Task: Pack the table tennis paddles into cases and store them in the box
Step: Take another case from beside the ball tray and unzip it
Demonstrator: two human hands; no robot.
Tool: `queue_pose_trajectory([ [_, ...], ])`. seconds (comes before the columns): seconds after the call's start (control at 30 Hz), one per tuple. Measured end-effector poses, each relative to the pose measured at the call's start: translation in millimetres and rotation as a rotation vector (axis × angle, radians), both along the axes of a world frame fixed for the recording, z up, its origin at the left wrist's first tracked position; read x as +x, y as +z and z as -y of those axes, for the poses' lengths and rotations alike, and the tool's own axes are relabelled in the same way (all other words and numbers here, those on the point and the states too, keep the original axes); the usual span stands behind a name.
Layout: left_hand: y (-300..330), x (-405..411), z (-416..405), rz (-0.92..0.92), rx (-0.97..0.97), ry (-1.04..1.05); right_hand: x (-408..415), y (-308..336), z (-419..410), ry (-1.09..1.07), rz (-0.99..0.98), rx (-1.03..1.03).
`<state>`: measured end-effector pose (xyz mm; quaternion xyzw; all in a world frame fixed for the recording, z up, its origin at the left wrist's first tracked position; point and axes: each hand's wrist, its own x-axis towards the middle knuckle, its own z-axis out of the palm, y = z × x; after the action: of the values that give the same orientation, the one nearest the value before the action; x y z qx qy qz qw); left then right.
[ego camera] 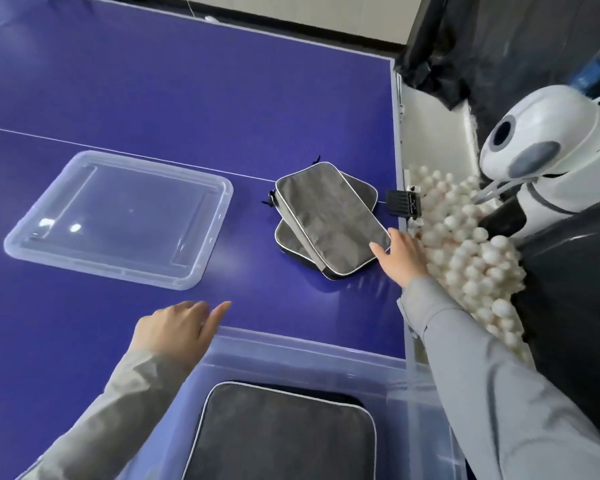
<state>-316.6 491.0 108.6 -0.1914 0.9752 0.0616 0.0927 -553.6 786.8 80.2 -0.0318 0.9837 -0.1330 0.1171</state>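
Cases lie in two places: a pair of grey paddle cases stacked crosswise on the blue tabletop near its right edge, and one more dark case already lying flat inside the clear plastic box at the near edge. No bare paddles show, so the packing into cases looks done and the step in hand is the storing: fetching the next case from the stack.

The right hand reaches to the near right corner of the top case; its fingers are loosely spread and only touch that corner, not yet curled round it. The next move calls for a grip on that edge, thumb beneath and fingers above, taking the upper case alone without dragging the lower one, then a carry back over the box wall to lay it on the case inside.

The left hand hovers just above the tabletop beside the far left corner of the box, fingers relaxed and slightly apart, holding nothing.

Farther out, the clear box lid rests on the tabletop to the left, well apart from the stack. Beyond the right edge sit a heap of white balls and a white ball machine.
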Motion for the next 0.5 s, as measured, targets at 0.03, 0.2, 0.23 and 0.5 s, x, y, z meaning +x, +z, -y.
queue_pose_trajectory([
  [0.03,0.5,-0.1,-0.9,0.001,-0.005,0.0,-7.7,-5.3,1.6,-0.018,0.01,-0.011],
  [0.2,6.1,1.3,-4.0,-0.024,-0.007,0.003,-36.9,-26.7,8.0,-0.106,0.06,-0.108],
  [0.23,6.7,2.1,-4.4,-0.045,0.005,0.01,-41.3,-31.1,8.8,-0.116,0.071,-0.126],
  [0.5,4.5,5.2,-6.8,-0.197,0.097,-0.024,-54.6,-53.6,9.3,-0.155,0.068,-0.253],
])
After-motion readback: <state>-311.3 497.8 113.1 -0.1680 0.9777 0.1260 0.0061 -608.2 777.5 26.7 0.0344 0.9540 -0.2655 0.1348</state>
